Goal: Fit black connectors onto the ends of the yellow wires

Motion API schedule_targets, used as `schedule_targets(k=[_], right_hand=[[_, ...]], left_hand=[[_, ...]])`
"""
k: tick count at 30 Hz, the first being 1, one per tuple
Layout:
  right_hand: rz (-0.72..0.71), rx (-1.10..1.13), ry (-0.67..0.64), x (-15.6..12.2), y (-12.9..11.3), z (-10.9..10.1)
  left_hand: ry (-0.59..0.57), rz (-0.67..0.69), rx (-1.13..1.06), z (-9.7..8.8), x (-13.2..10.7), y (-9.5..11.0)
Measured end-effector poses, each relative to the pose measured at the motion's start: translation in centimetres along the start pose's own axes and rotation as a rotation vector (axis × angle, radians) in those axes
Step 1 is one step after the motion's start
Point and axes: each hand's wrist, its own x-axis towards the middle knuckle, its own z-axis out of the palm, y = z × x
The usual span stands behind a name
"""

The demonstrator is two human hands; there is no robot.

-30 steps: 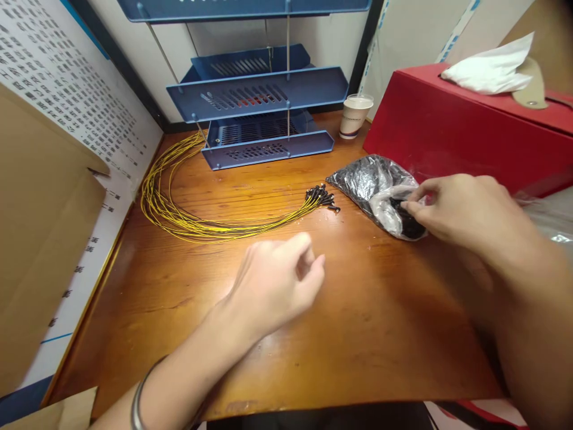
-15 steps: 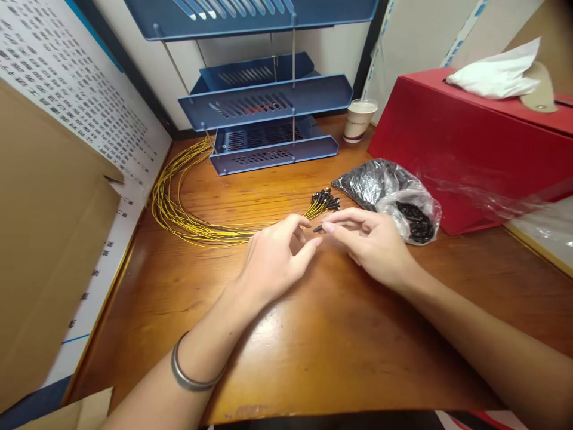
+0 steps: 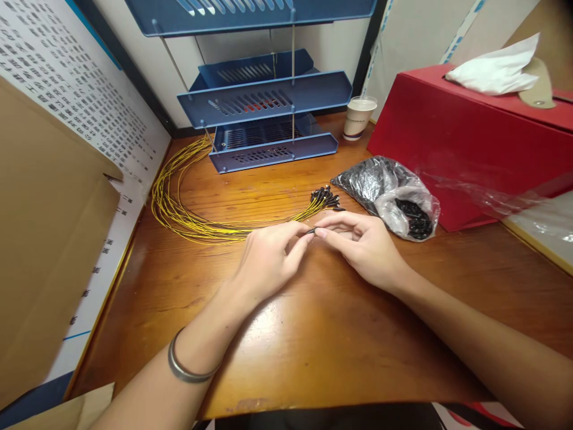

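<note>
A small black plastic piece [image 3: 312, 231], like a connector cap, sits between the fingertips of both hands. My left hand [image 3: 273, 254] pinches its left end between thumb and forefinger. From the other side, my right hand [image 3: 364, 245] grips the right end the same way. Just beyond the hands lies a bundle of yellow and dark cables [image 3: 201, 230], looped toward the left. Its black connector ends [image 3: 325, 196] are gathered together behind my right fingers. A clear plastic bag [image 3: 380, 179] of small black parts [image 3: 414, 218] lies with its mouth open beside my right hand.
A blue tiered file tray [image 3: 273, 158] stands at the back, over the cable loop's far end. A paper cup [image 3: 359, 119] is right of it. The red tissue box [image 3: 470, 143] fills the right rear. Cardboard [image 3: 54, 239] borders the left side of the wooden table [image 3: 313, 346].
My left fingers have closed from a parted position onto the black piece. My right hand has moved slightly left with it, so the hands now meet.
</note>
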Motion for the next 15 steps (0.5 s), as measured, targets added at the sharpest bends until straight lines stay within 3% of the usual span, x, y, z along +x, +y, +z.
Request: schedule_targets(k=[11, 15], right_hand=[[0.036, 0.032, -0.067, 0.3, -0.5, -0.1], [0.024, -0.213, 0.017, 1.0, -1.3, -2.0]], left_hand=[[0.077, -0.005, -0.074, 0.3, -0.1, 0.0], [0.054, -0.050, 0.030, 0.2, 0.0, -0.2]])
